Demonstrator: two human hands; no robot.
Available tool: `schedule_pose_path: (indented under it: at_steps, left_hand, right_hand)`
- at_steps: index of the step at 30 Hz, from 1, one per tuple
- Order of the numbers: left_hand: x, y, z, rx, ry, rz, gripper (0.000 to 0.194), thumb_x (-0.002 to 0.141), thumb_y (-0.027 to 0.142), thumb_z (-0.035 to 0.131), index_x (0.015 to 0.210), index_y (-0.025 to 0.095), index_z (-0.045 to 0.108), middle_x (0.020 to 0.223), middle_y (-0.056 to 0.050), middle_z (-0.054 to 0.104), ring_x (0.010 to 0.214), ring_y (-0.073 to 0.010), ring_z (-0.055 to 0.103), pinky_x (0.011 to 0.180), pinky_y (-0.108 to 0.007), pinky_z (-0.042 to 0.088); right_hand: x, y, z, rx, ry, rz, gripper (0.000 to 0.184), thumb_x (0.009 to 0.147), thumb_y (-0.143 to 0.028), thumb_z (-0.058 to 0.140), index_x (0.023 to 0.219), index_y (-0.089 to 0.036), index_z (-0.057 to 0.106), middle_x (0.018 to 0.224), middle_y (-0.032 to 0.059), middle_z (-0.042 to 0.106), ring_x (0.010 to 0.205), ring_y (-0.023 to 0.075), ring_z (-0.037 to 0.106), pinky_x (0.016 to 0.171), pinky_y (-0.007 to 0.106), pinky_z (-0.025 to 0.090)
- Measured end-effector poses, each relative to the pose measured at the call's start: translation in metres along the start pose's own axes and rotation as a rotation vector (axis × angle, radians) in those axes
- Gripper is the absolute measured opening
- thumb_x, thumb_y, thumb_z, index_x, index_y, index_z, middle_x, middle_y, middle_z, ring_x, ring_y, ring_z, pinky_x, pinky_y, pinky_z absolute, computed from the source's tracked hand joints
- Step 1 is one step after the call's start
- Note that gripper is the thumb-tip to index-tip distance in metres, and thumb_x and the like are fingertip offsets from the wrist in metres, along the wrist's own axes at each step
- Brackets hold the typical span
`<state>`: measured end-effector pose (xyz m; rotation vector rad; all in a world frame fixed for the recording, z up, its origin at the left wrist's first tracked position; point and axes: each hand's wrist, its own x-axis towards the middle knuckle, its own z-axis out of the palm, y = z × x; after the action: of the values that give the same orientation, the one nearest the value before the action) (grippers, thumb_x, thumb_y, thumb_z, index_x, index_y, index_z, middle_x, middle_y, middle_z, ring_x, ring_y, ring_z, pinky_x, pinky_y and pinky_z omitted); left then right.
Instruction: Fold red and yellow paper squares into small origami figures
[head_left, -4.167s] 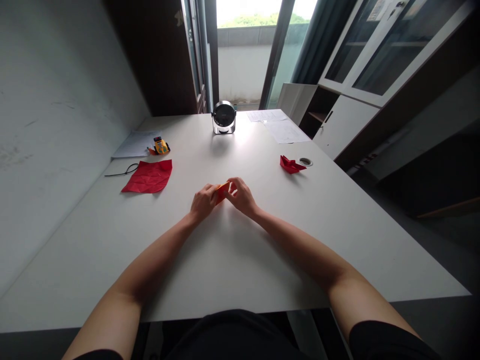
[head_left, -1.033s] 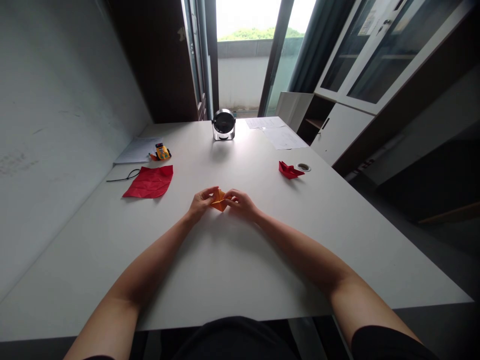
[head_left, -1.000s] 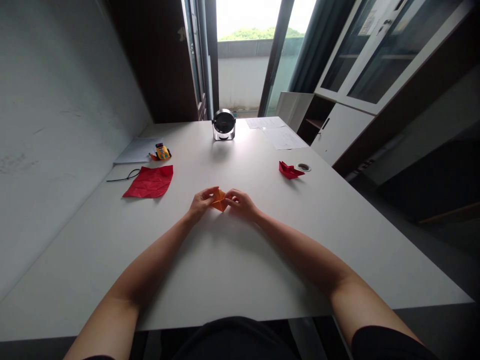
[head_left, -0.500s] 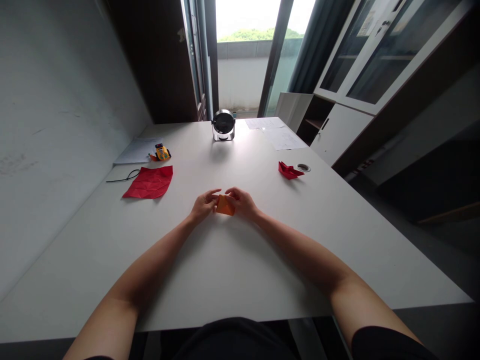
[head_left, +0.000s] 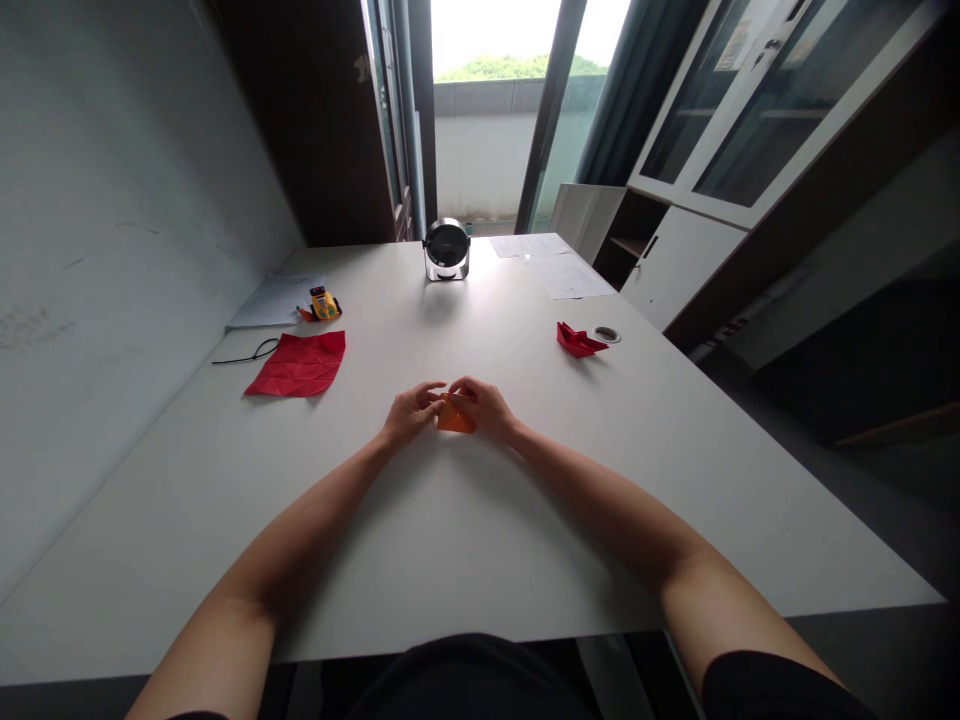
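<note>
Paper (head_left: 456, 421) crosswise, wide edge nearest

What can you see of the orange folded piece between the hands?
The orange folded piece looks like thin, creased paper, smooth-faced and small, with a fairly straight lower edge, narrowing toward the top. It is over the white table; whether it touches is unclear. The right hand holds its upper right part; the left hand has fingertips at its upper left edge. Fingers hide its top.
</note>
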<state>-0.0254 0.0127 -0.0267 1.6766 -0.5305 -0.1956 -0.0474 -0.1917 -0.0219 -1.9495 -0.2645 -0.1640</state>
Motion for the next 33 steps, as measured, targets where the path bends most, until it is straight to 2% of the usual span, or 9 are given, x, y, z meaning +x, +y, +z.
schedule_pose_path:
  at_steps: [6, 14, 19, 24, 29, 33]
  left_hand:
    - [0.0026, -0.0017, -0.0007, -0.055, 0.04, -0.008, 0.048, 0.082, 0.045, 0.073, 0.122, 0.017, 0.069, 0.092, -0.008, 0.077, 0.079, -0.0186, 0.07, 0.075, -0.031, 0.056]
    - [0.0081, -0.0036, -0.0042, -0.187, 0.157, -0.029, 0.046, 0.078, 0.046, 0.079, 0.11, 0.014, 0.073, 0.099, -0.01, 0.076, 0.084, -0.0209, 0.071, 0.08, -0.034, 0.057]
    - [0.0082, -0.0047, -0.0044, -0.187, 0.153, -0.035, 0.046, 0.078, 0.046, 0.079, 0.11, 0.014, 0.074, 0.102, -0.011, 0.076, 0.087, -0.0212, 0.071, 0.082, -0.034, 0.057]
    - [0.0073, -0.003, -0.0036, -0.161, 0.167, -0.031, 0.043, 0.078, 0.045, 0.078, 0.108, 0.014, 0.074, 0.102, -0.011, 0.076, 0.088, -0.0211, 0.071, 0.083, -0.035, 0.057]
    - [0.0062, -0.005, -0.004, -0.088, 0.122, -0.023, 0.037, 0.081, 0.043, 0.074, 0.105, 0.015, 0.075, 0.1, -0.01, 0.076, 0.09, -0.021, 0.071, 0.081, -0.031, 0.056]
    - [0.0045, -0.0052, -0.0041, 0.003, 0.109, -0.02, 0.043, 0.084, 0.046, 0.071, 0.115, 0.016, 0.073, 0.096, -0.008, 0.076, 0.084, -0.0201, 0.07, 0.074, -0.029, 0.054]
  right_hand:
    - [-0.0008, -0.0011, -0.0019, 0.023, 0.013, 0.015, 0.033, 0.085, -0.051, 0.063, 0.095, -0.02, 0.07, 0.073, 0.0003, 0.065, 0.065, 0.0134, 0.053, 0.061, 0.024, 0.042]
    - [0.0023, 0.0044, -0.0053, -0.01, 0.08, 0.034, 0.034, 0.084, -0.051, 0.064, 0.099, -0.021, 0.068, 0.068, -0.0019, 0.061, 0.063, 0.0137, 0.053, 0.061, 0.025, 0.042]
    - [0.0042, 0.0072, -0.0062, 0.028, 0.067, 0.075, 0.035, 0.082, -0.051, 0.065, 0.101, -0.021, 0.067, 0.073, -0.0009, 0.066, 0.066, 0.0148, 0.057, 0.063, 0.027, 0.045]
    - [0.0042, 0.0062, -0.0053, 0.055, 0.061, 0.077, 0.032, 0.082, -0.051, 0.063, 0.089, -0.02, 0.064, 0.072, -0.0004, 0.063, 0.066, 0.0147, 0.054, 0.062, 0.027, 0.044]
    - [0.004, 0.0059, -0.0025, 0.091, 0.071, 0.023, 0.027, 0.082, -0.046, 0.063, 0.092, -0.021, 0.063, 0.079, 0.0002, 0.063, 0.07, 0.0143, 0.055, 0.065, 0.027, 0.046]
    - [0.0034, 0.0074, -0.0009, 0.108, 0.037, -0.007, 0.028, 0.084, -0.044, 0.062, 0.1, -0.022, 0.065, 0.082, 0.0003, 0.065, 0.071, 0.014, 0.056, 0.066, 0.027, 0.046]
